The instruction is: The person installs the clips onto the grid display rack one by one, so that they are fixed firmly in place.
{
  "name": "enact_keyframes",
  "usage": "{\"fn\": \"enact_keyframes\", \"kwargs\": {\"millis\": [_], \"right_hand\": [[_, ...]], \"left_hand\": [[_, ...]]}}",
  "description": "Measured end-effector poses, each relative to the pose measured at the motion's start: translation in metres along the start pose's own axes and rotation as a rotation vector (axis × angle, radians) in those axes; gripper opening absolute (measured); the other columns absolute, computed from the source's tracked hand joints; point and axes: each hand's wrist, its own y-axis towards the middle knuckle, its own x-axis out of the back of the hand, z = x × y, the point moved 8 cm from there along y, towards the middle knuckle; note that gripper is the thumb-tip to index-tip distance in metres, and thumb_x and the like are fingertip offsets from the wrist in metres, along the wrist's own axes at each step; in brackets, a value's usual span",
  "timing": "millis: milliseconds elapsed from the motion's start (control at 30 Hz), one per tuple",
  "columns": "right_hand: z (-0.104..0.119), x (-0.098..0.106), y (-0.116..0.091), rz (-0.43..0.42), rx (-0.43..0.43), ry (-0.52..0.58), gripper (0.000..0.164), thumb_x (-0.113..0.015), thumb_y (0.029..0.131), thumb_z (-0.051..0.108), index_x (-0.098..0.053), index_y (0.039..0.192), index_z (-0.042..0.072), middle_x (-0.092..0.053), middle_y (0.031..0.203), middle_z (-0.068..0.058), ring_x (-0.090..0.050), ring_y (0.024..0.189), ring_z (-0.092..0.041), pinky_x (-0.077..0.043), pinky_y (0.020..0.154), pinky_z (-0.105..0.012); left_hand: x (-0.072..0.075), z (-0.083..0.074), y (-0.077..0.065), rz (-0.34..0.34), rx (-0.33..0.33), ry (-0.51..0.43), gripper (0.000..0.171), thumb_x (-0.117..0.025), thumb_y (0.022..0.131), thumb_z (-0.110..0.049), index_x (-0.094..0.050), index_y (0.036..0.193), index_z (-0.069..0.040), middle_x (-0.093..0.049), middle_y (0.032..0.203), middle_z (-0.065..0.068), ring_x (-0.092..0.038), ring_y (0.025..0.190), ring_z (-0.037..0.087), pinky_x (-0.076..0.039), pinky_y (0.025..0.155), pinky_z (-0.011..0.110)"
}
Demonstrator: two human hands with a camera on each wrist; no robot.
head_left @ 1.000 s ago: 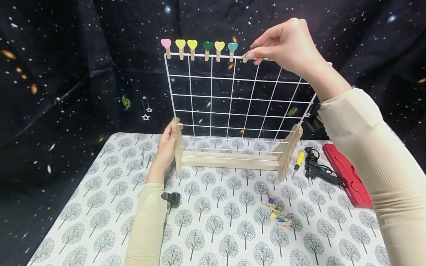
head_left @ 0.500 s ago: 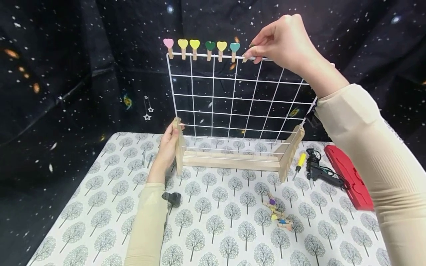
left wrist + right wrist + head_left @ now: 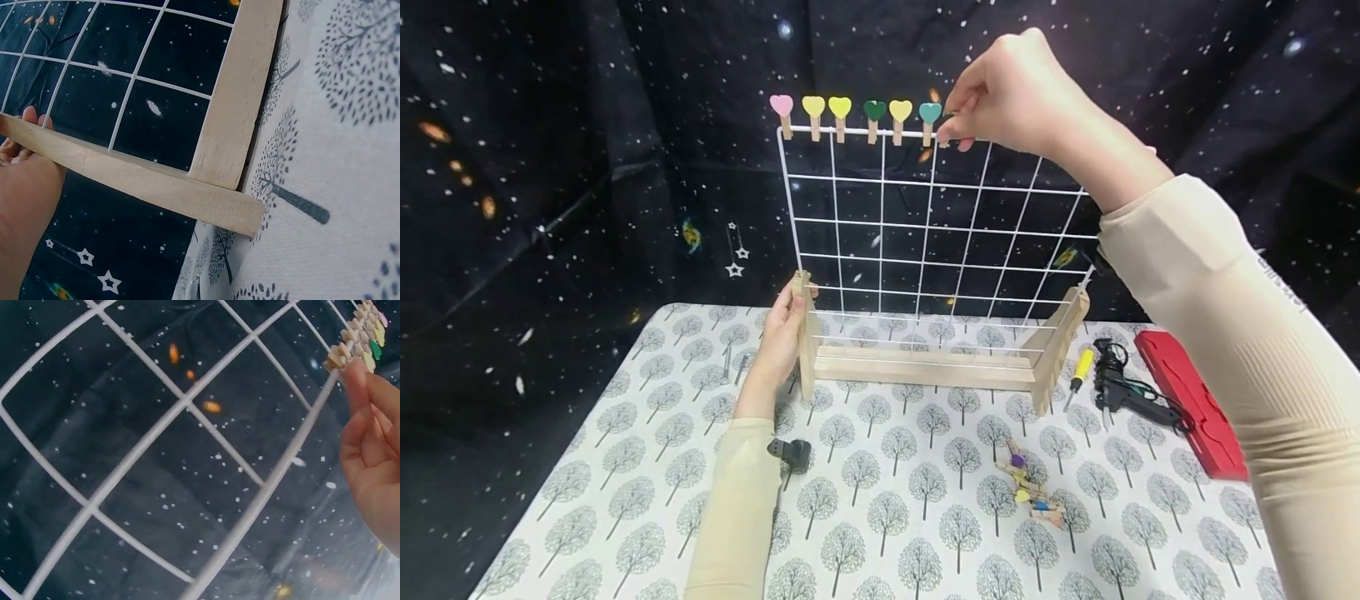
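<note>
A white wire grid stands upright in a wooden stand. Along its top wire sits a row of small wooden clothespins with heart tops: a pink-heart clothespin at the left end, then yellow, green and yellow ones, up to a teal-heart clothespin. Just right of the teal one, my right hand pinches another small clothespin at the top wire; its heart is mostly hidden by the fingers. My left hand grips the stand's left upright, fingers wrapped behind it.
Several loose clothespins lie on the tree-patterned tablecloth. To the right are a yellow-handled screwdriver, a black glue gun with its cord, and a red case. A dark starry curtain hangs behind.
My right hand has moved left along the top wire with its clothespin, close up to the teal-heart one. My left hand has kept its grip on the stand.
</note>
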Motion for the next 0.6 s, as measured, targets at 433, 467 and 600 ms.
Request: {"fn": "enact_keyframes", "kwargs": {"millis": [433, 467, 600], "right_hand": [[-0.035, -0.017, -0.014, -0.023, -0.205, 0.359, 0.041, -0.062, 0.073, 0.047, -0.067, 0.097, 0.014, -0.065, 0.071, 0.001, -0.054, 0.067, -0.01, -0.026, 0.05, -0.025], [-0.036, -0.017, -0.014, -0.028, -0.205, 0.375, 0.04, -0.062, 0.073, 0.046, -0.067, 0.096, 0.014, -0.065, 0.07, 0.002, -0.054, 0.067, -0.011, -0.024, 0.049, -0.027], [-0.037, -0.017, -0.013, -0.055, -0.197, 0.363, 0.035, -0.059, 0.076, 0.047, -0.066, 0.088, 0.016, -0.063, 0.065, 0.004, -0.051, 0.063, -0.012, -0.024, 0.049, -0.027]], "left_hand": [[-0.002, -0.002, 0.001, -0.003, -0.014, 0.01, 0.053, -0.036, 0.087, -0.042, -0.032, 0.134, -0.019, -0.045, 0.12, 0.008, -0.036, 0.119, 0.019, -0.023, 0.103, 0.039], [-0.002, -0.002, 0.001, -0.004, -0.012, 0.009, 0.052, -0.037, 0.087, -0.043, -0.032, 0.134, -0.019, -0.045, 0.12, 0.007, -0.036, 0.119, 0.019, -0.024, 0.103, 0.039], [-0.002, -0.002, 0.001, -0.001, -0.013, 0.008, 0.051, -0.036, 0.088, -0.042, -0.031, 0.134, -0.02, -0.045, 0.121, 0.008, -0.035, 0.12, 0.019, -0.023, 0.103, 0.039]]}}
